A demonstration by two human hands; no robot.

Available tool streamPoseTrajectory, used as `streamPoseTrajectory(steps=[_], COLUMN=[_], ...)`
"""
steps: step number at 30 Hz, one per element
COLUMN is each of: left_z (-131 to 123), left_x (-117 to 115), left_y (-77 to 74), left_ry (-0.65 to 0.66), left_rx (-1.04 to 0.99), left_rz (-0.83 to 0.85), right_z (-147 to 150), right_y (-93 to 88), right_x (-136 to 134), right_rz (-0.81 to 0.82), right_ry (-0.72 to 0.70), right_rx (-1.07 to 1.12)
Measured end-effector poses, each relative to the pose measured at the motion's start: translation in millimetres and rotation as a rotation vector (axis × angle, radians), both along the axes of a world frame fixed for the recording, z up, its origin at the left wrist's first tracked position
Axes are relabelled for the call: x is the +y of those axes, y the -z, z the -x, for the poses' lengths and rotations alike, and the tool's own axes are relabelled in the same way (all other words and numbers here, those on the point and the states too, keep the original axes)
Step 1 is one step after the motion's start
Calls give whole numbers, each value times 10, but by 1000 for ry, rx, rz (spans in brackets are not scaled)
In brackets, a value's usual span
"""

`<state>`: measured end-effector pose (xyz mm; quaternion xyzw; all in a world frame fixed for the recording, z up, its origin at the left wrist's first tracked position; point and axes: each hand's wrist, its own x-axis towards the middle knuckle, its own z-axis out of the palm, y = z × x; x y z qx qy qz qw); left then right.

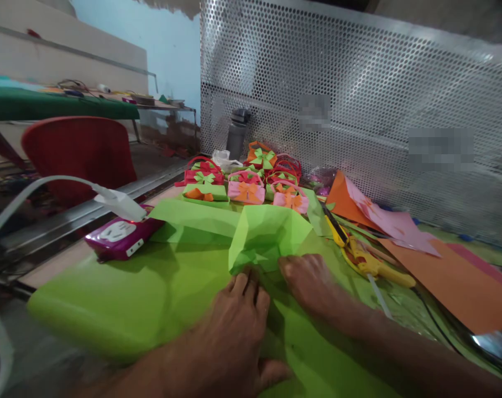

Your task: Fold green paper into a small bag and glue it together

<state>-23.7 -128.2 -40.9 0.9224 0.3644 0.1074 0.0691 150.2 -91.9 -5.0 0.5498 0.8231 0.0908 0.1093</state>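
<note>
In the head view, a light green folded paper box (271,229) stands open at the top on the green mat. My left hand (238,315) lies at its near side, fingertips pressing on the folded flap and thumb stretched apart. At the box's near right corner, my right hand (307,276) is curled, its fingers closed against the paper edge; the fingertips are partly hidden. A flat strip of green paper (197,218) lies behind and to the left. Off to the right of my right hand rests a yellow glue gun (365,260) with a glue stick in it.
Small paper bags with bows (246,188) stand in rows behind the box. A purple power strip (124,235) with a plugged-in white adapter is at left. Orange paper sheets (454,282) lie at right. A perforated metal panel (350,72) bounds the back; a grey bottle (236,135) stands before it.
</note>
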Motion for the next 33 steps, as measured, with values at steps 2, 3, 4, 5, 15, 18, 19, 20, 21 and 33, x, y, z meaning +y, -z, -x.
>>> streamPoseTrajectory(steps=[2,3,4,5,15,18,19,20,21,33], left_z=[-2,-3,-4,-5,-8,-12,-14,-16,-17,-14], left_x=[2,2,3,3,0,5,5,4,3,14], left_y=[-4,-5,-6,-6,21,14,7,0,-7,-26], left_ry=[5,9,12,13,-7,3,6,9,9,7], left_rx=[2,0,-3,-5,-69,-61,-55,-47,-39,-63], left_rz=[5,2,-3,-5,8,2,-1,-3,-3,23], right_z=[36,59,78,90,-111,-158,-168,-174,-175,160], right_y=[23,42,59,72,0,30,40,50,57,80], right_x=[-10,-13,-15,-16,-32,-18,-15,-13,-12,3], right_rz=[-2,0,4,8,-30,-74,-89,-101,-106,10], right_ry=[-7,-14,-22,-29,-11,32,44,53,57,-97], right_rx=[2,4,7,9,19,34,40,45,48,64])
